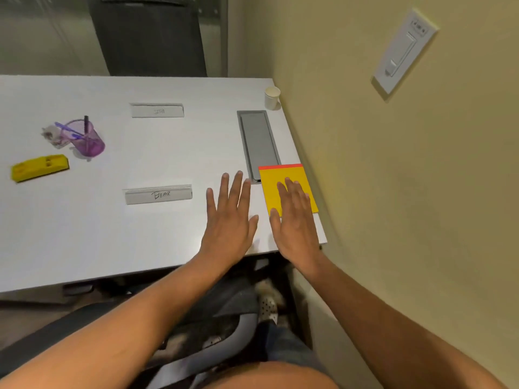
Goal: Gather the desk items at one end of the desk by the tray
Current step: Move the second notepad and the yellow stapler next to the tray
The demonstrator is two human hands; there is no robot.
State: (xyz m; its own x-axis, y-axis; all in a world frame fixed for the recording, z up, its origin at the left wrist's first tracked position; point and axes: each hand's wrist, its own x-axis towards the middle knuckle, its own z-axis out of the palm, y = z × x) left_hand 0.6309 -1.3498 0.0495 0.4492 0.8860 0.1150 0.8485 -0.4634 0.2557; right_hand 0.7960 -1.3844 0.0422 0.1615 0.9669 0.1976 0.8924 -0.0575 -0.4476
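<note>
Only two bits of writing on the desk (84,220): the near name card (158,194) reads "BEAR" in handwritten black caps; the far name card (157,110) has faint writing, too washed out to read. Both are long, low white cards, set mid-desk, one behind the other.

Yellow notepad (273,189) sits near the desk's right edge close to the near right corner; flat, square, matte yellow cover with a red strip along its far edge. Its far left corner overlaps the near end of the grey tray (257,138), a long narrow rectangular recess with a metal-looking rim, running along the right edge.

Right hand (295,220) lies over the notepad, fingers straight and close together, palm down; can't tell if it's actually pressing on the cover or just above it. Left hand (229,217) is flat just beside it over bare desk, fingers straight and slightly spread, holding nothing.

Small white paper cup (272,98) stands upright at the far right corner. Toward the left edge: a clear purple plastic pen cup (88,138) with purple pens and one dark one, something crumpled and whitish touching its left side, and a yellow plastic block-shaped stapler (39,167) nearer the front. Desk top is smooth, pale grey-white.
</note>
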